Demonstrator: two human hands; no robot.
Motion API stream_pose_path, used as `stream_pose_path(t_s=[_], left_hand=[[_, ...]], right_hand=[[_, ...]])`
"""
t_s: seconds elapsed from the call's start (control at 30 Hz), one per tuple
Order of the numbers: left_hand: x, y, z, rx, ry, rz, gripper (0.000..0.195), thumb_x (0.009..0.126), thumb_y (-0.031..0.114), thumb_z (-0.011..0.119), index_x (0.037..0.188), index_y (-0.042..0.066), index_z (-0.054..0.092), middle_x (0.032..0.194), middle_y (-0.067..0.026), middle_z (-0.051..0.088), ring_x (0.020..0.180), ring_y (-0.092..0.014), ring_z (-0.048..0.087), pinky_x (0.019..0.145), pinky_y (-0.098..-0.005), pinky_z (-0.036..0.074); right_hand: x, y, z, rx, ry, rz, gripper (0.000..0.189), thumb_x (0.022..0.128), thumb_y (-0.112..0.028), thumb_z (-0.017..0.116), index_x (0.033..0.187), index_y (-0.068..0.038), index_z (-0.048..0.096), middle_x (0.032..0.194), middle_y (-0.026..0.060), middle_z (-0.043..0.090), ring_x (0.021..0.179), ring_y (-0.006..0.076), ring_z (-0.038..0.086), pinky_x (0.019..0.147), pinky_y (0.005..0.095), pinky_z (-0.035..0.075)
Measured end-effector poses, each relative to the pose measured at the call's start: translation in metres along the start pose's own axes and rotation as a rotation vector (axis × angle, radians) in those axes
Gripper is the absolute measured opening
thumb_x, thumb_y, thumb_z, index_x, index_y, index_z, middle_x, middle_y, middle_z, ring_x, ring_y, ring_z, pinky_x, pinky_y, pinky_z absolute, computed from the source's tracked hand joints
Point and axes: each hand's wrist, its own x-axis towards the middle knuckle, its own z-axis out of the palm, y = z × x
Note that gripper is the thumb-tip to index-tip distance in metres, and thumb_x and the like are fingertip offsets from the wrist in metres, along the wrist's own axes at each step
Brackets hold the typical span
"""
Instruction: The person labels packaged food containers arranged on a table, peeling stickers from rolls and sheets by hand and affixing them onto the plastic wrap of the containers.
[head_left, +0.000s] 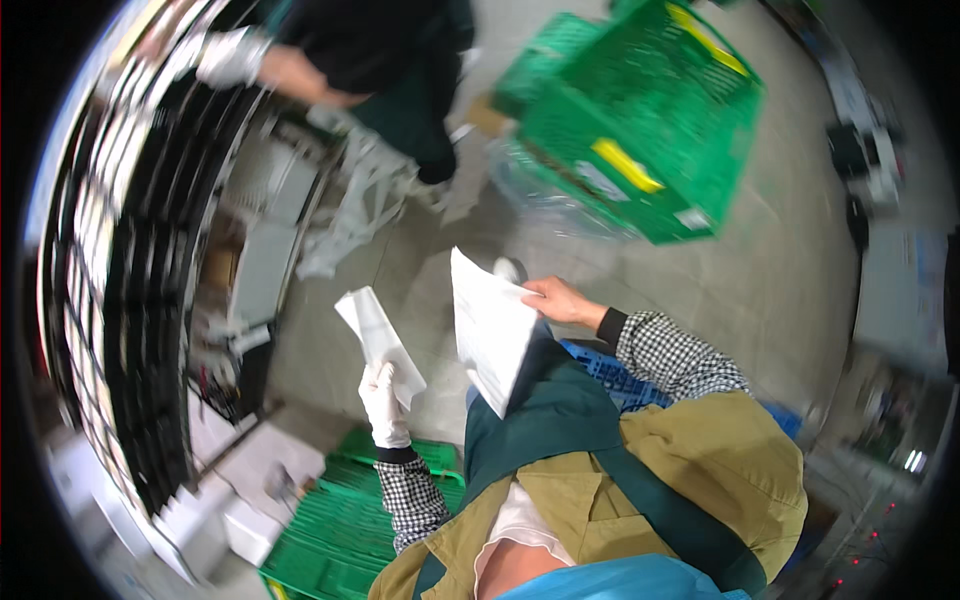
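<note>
My left hand (385, 397), in a white glove, grips a narrow white folded sheet or packet (381, 337), which points up and to the left. Bare and ungloved, my right hand (562, 300) pinches the upper right edge of a larger white paper sheet or thin stack (491, 322) in front of my dark green apron. A gap separates the two white items. What is on their surfaces is too blurred to tell.
Green plastic crates (637, 127) stand ahead with clear plastic wrap (562, 206) beside them. A co-worker in dark clothing (375, 67) is at the upper left, near black shelving (150, 300). More green crates (352, 525) lie lower left; a blue plastic pallet or crate (615, 375) is at my right.
</note>
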Motion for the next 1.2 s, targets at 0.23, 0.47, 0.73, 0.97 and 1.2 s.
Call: stream_pose_path(t_s=[0.23, 0.47, 0.73, 0.97, 1.2], left_hand=[[-0.078, 0.044, 0.159, 0.598, -0.851, -0.143, 0.038, 0.079, -0.012, 0.043, 0.112, -0.004, 0.061, 0.105, -0.0058, 0.065, 0.091, -0.013, 0.06, 0.081, -0.0251, 0.048], [-0.17, 0.121, 0.425, 0.634, -1.619, -0.016, 0.03, 0.089, 0.005, 0.055, 0.118, -0.003, 0.057, 0.107, -0.0067, 0.063, 0.098, -0.013, 0.056, 0.088, -0.0261, 0.044], [-0.222, 0.031, 0.724, 0.617, -1.572, 0.265, 0.022, 0.089, 0.014, 0.059, 0.106, 0.0, 0.061, 0.087, -0.0031, 0.062, 0.079, -0.01, 0.056, 0.07, -0.0235, 0.046], [-0.191, 0.065, 0.908, 0.843, -1.618, 0.526, 0.025, 0.09, 0.013, 0.056, 0.112, 0.002, 0.061, 0.104, -0.0137, 0.066, 0.093, -0.022, 0.064, 0.084, -0.0315, 0.05], [-0.045, 0.094, 1.005, 0.43, -0.969, 0.357, 0.032, 0.078, -0.002, 0.046, 0.107, -0.003, 0.059, 0.094, -0.0093, 0.065, 0.087, -0.016, 0.059, 0.079, -0.0284, 0.048]], right_hand=[[-0.299, 0.088, -0.104, 0.442, 0.482, 0.23, 0.029, 0.091, -0.019, 0.053, 0.111, 0.003, 0.058, 0.091, 0.0052, 0.063, 0.075, 0.0118, 0.06, 0.062, 0.0268, 0.052], [-0.532, 0.169, -0.207, 0.468, 0.993, 0.444, 0.027, 0.09, -0.019, 0.054, 0.11, -0.002, 0.061, 0.089, -0.0006, 0.064, 0.071, 0.0072, 0.057, 0.056, 0.0208, 0.047], [-0.591, 0.337, -0.412, 0.095, 1.052, 0.47, 0.02, 0.085, -0.011, 0.057, 0.096, 0.004, 0.063, 0.073, 0.0078, 0.063, 0.067, 0.0119, 0.056, 0.057, 0.0301, 0.045], [-0.569, 0.284, -0.682, -0.301, 0.93, 0.299, 0.028, 0.086, -0.017, 0.053, 0.1, 0.006, 0.06, 0.085, 0.0199, 0.065, 0.078, 0.0276, 0.063, 0.071, 0.0357, 0.046], [-0.449, 0.265, -0.915, -0.406, 0.747, 0.22, 0.028, 0.087, -0.017, 0.054, 0.102, 0.005, 0.061, 0.091, 0.0194, 0.066, 0.083, 0.0257, 0.063, 0.076, 0.0336, 0.047]])
